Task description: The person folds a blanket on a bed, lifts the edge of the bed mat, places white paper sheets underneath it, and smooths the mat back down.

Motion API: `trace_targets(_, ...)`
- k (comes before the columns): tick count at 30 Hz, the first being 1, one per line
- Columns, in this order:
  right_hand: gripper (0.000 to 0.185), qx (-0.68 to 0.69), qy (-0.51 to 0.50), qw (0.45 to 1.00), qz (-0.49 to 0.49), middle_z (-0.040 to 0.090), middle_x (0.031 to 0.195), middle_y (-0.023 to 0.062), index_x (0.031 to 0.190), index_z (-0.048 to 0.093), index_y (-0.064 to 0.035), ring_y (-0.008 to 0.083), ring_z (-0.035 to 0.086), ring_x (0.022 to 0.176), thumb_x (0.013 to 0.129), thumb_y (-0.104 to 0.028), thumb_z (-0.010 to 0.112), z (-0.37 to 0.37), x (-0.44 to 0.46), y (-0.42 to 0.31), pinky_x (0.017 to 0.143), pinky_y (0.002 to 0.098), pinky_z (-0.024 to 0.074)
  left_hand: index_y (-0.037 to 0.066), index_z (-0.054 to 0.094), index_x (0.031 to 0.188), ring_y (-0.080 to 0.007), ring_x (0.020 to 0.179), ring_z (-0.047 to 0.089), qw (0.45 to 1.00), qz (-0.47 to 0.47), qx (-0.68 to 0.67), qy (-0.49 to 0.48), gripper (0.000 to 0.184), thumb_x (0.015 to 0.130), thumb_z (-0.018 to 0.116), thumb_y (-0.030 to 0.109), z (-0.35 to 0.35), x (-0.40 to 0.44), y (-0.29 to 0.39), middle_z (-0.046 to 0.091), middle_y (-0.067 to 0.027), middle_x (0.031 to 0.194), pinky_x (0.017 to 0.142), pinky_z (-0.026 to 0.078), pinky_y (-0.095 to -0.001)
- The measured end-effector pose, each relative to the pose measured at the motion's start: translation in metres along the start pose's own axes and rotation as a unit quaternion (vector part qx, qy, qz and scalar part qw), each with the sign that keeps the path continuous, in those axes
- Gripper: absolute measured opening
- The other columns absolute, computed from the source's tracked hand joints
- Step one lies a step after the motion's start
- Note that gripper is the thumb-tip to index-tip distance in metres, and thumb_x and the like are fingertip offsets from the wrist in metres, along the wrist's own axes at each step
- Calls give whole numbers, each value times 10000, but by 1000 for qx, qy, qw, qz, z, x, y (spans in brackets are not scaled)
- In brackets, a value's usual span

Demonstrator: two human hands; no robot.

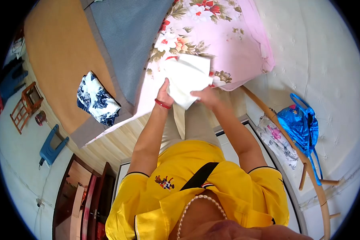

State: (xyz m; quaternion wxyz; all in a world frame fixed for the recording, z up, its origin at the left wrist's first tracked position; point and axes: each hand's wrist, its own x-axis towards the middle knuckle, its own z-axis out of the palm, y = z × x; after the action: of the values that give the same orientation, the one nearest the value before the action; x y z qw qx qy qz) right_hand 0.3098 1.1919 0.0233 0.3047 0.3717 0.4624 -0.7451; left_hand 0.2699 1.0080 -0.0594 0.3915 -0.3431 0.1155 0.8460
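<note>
Gripped at its left edge by the left hand and right edge by the right hand, the white cloth extends forward over the floral sheet, neither hand nearer, long axis indeterminate.

Blue stool, dark wooden door

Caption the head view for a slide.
Left hand and right hand handle a white cloth near a pink floral bedspread and folded navy-and-white patterned cloth.
</note>
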Motion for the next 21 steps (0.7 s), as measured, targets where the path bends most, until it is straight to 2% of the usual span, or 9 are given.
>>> trace_targets(2,490,-28,-31,999,17,582,931,54,1096,483,-14,159,564,785,659,-150,659,-13,11,30,606,293,468,26,372,1244,-264,1140,421,987,84,122,60,433,857,472,193,-12,-17,6,455,-105,1227,969,328,-420)
trace_targets(3,460,-226,-103,968,22,587,911,68,1054,507,-5,167,564,777,645,-152,659,-27,25,44,612,304,466,17,377,1237,-264,1131,430,988,96,95,79,423,849,470,157,-27,-28,14,460,-110,1219,967,329,-418)
trace_targets(7,172,-641,-102,751,-121,586,747,123,838,578,-47,225,564,706,692,-137,580,-51,68,10,636,346,431,17,379,1235,-260,1106,450,963,189,118,154,426,835,482,121,-71,-90,53,469,-100,1209,954,346,-404)
trace_targets(8,136,-490,-7,848,-200,585,747,132,822,569,-34,252,561,702,727,-129,552,-51,78,-5,623,357,430,25,379,1236,-258,1102,453,954,201,122,187,434,827,493,111,-84,-104,60,473,-92,1205,953,348,-399)
trace_targets(9,149,-506,43,820,-265,587,782,141,854,566,-37,292,561,732,763,-150,532,-51,100,-29,643,375,435,32,378,1239,-258,1103,452,944,215,138,208,446,816,506,99,-98,-114,64,475,-86,1202,955,345,-393)
trace_targets(13,460,-633,153,607,-455,423,1227,108,1208,418,-83,261,351,1164,811,-301,493,-26,169,-105,941,403,302,43,360,1251,-262,1116,440,933,214,159,243,487,800,533,105,-125,-127,62,461,-84,1215,958,339,-400)
trace_targets(14,460,-635,153,606,-454,423,1227,108,1208,418,-83,261,351,1164,811,-301,493,-20,181,-108,941,403,302,40,353,1256,-268,1117,439,934,227,175,212,484,814,524,144,-129,-122,61,456,-91,1222,955,340,-412)
trace_targets(16,523,-747,198,447,-451,400,1245,154,1252,379,-65,265,357,1168,842,-385,438,-9,199,-103,949,467,283,38,355,1253,-267,1114,442,937,217,164,220,484,812,523,144,-137,-114,61,454,-89,1225,950,344,-413)
trace_targets(21,546,-748,159,523,-376,276,1350,152,1276,351,-73,298,204,1270,836,-389,425,-9,207,-65,994,538,163,40,353,1255,-256,1133,420,935,198,151,254,454,826,486,106,-139,-115,63,453,-89,1220,963,324,-398)
